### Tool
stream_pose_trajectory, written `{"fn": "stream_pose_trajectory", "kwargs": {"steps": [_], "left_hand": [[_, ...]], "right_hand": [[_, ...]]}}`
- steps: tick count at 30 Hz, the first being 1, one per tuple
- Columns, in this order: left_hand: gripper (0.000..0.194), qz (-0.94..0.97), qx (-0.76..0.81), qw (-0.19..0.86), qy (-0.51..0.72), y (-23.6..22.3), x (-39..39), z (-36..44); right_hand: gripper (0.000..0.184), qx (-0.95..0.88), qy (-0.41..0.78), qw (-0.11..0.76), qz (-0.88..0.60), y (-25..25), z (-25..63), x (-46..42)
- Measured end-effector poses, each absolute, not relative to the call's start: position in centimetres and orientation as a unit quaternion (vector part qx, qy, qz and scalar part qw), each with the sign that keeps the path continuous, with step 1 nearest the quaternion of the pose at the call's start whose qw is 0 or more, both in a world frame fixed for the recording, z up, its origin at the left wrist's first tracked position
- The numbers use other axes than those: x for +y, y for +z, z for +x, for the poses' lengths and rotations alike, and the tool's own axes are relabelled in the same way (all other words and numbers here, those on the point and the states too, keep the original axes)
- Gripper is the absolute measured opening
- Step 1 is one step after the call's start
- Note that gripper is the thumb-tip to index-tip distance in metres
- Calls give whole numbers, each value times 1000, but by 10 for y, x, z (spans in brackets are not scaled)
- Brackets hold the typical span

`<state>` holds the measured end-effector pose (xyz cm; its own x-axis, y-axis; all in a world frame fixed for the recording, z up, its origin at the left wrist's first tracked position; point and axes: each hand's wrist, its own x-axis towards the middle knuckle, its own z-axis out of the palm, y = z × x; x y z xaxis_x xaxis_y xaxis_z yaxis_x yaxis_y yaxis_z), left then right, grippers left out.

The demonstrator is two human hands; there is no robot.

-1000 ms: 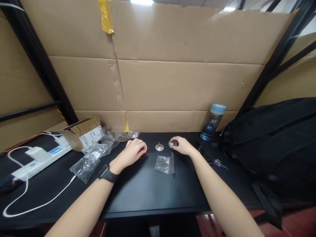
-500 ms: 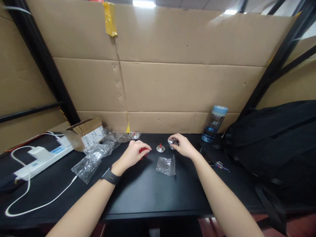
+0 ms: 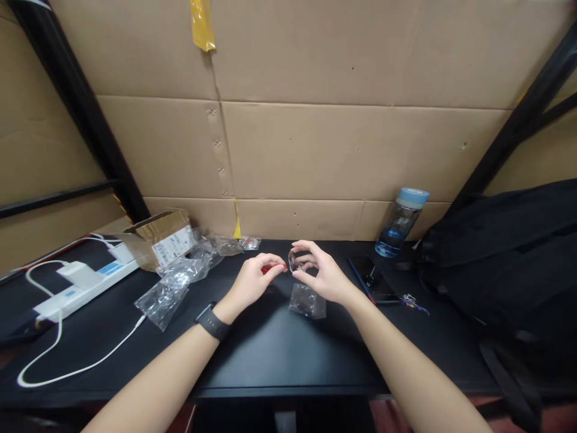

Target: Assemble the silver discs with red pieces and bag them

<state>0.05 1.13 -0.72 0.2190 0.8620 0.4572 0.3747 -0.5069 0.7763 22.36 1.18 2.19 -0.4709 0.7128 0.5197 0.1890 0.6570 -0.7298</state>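
In the head view my left hand [image 3: 255,279], a dark watch on its wrist, pinches a bundle of thin red pieces [image 3: 269,269] near the middle of the desk. Facing it, my right hand [image 3: 321,273] holds a shiny, clear round disc [image 3: 292,261] by its edge, with the thumb below and fingers above. The disc is tilted nearly edge-on, close to the left fingertips; whether the red pieces touch it I cannot tell. Below the right hand lies a small clear plastic bag [image 3: 308,300] on the black desk [image 3: 279,355].
At left are an open cardboard box [image 3: 157,237], crumpled clear packaging [image 3: 180,279] and a white power strip [image 3: 88,285] with a cable. At right stand a blue-lidded bottle [image 3: 401,222] and a black backpack [image 3: 505,264]; a phone [image 3: 372,279] and keys [image 3: 412,300] lie nearer.
Both hands have come together at the centre, my right moving left, my left moving right. The disc with a red tip no longer shows on the desk. The view has tilted down slightly.
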Motion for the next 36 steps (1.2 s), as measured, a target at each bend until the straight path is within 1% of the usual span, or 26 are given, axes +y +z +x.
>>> {"fn": "stream_pose_trajectory", "kwargs": {"steps": [2, 5, 11, 16, 24, 28, 33, 36], "left_hand": [[16, 739, 407, 252, 474, -6, 12, 2], [13, 744, 389, 238, 488, -5, 12, 4], [13, 734, 381, 263, 497, -11, 15, 6], [12, 728, 377, 284, 497, -15, 16, 6], [10, 731, 393, 249, 499, -13, 14, 6], [13, 742, 403, 215, 490, -8, 9, 6], [16, 765, 405, 152, 477, -5, 7, 5], [18, 771, 406, 135, 472, -5, 8, 4]], "right_hand": [[58, -801, 320, 428, -270, 21, 219, 8], [58, -806, 307, 427, -270, 19, 212, 4], [55, -821, 254, 425, -284, 17, 206, 2], [52, -820, 243, 434, -282, 13, 205, 3], [48, -815, 243, 439, -290, 10, 201, 1], [48, -783, 276, 456, -321, 7, 197, 2], [32, -750, 345, 458, -330, 1, 196, 5], [32, -741, 370, 460, -320, 0, 197, 6]]}}
